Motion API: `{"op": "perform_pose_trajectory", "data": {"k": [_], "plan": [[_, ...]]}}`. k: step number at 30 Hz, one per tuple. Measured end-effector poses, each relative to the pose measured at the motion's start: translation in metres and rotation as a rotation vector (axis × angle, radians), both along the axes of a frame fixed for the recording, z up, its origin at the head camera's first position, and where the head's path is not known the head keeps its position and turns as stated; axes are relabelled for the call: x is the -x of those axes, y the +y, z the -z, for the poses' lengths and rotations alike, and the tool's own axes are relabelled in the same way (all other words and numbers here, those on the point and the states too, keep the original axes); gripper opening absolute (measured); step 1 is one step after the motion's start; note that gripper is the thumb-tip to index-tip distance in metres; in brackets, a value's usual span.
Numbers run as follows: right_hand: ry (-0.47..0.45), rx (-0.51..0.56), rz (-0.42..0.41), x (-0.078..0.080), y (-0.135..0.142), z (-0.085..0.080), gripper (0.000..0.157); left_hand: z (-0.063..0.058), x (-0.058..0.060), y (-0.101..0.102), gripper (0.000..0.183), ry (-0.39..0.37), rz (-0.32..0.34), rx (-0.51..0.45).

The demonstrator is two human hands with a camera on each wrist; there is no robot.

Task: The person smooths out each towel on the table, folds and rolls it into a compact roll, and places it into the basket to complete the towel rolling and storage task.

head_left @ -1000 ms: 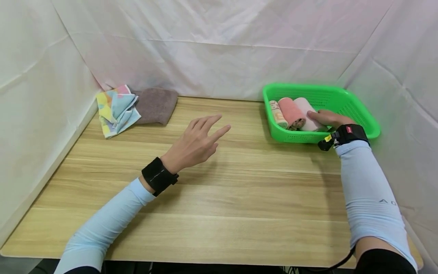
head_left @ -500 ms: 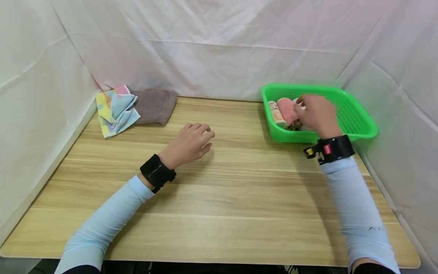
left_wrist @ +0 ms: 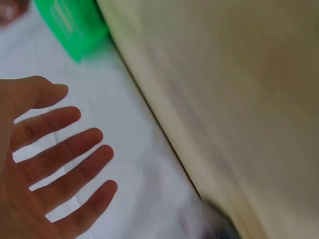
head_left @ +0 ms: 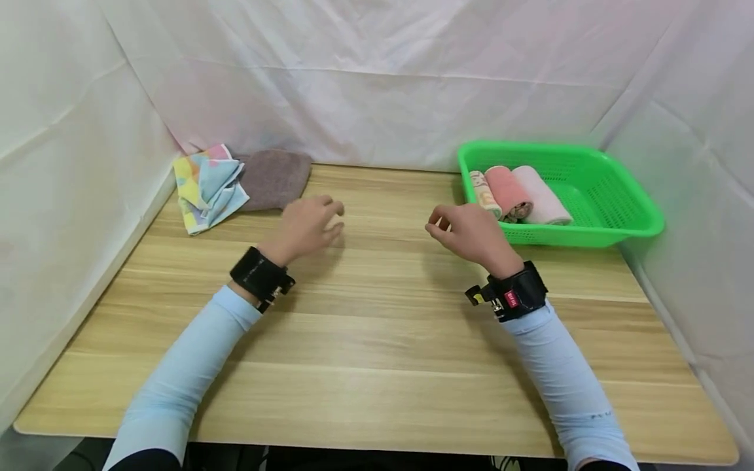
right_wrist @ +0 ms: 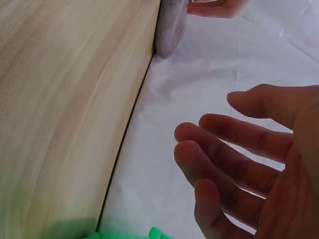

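My left hand [head_left: 303, 227] hovers above the table just in front of a grey-brown folded towel [head_left: 275, 180]; its fingers are spread and loosely bent in the left wrist view, with nothing in them. Beside that towel, partly over it, lies a crumpled multicoloured towel [head_left: 209, 190]. My right hand [head_left: 468, 235] is over the table, left of the green basket's [head_left: 624, 229] near corner, fingers relaxed and holding nothing. In the basket's left part lie three rolled towels: a patterned one [head_left: 484, 195], a coral one [head_left: 506, 190] and a pale pink one [head_left: 542, 199].
The wooden table [head_left: 365, 366] is bounded by white cloth walls [head_left: 383, 98] at the back and both sides. The basket stands at the back right, near the right wall. Both wrists carry black straps.
My right hand has left the pale pink roll, which stays in the basket, and moved left over the table. My left hand has drawn back left, toward the grey-brown towel.
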State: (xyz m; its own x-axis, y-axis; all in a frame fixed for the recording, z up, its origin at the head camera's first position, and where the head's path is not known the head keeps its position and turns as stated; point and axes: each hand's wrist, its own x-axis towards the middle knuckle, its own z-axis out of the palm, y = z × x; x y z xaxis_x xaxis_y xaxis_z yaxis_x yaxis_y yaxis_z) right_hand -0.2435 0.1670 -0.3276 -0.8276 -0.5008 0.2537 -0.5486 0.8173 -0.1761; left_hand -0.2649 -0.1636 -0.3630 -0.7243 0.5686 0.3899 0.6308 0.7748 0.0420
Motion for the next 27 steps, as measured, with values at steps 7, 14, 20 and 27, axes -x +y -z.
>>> {"op": "perform_pose_trajectory", "data": {"k": [7,14,20,27], "plan": [[0.028,0.047,0.061,-0.004,0.010,0.002,0.022,-0.007,0.030,-0.081,0.038,0.011,-0.326,-0.187],[0.039,0.102,0.035,-0.007,0.009,0.003,0.021,0.013,0.035,-0.159,0.104,-0.217,-0.707,-0.290],[0.092,0.145,0.022,-0.006,0.008,0.005,0.020,0.020,0.027,-0.175,0.050,-0.275,-0.828,-0.254],[0.085,0.146,0.042,-0.008,0.011,0.006,0.021,0.009,0.025,-0.168,0.028,-0.087,-0.824,-0.394]]}}
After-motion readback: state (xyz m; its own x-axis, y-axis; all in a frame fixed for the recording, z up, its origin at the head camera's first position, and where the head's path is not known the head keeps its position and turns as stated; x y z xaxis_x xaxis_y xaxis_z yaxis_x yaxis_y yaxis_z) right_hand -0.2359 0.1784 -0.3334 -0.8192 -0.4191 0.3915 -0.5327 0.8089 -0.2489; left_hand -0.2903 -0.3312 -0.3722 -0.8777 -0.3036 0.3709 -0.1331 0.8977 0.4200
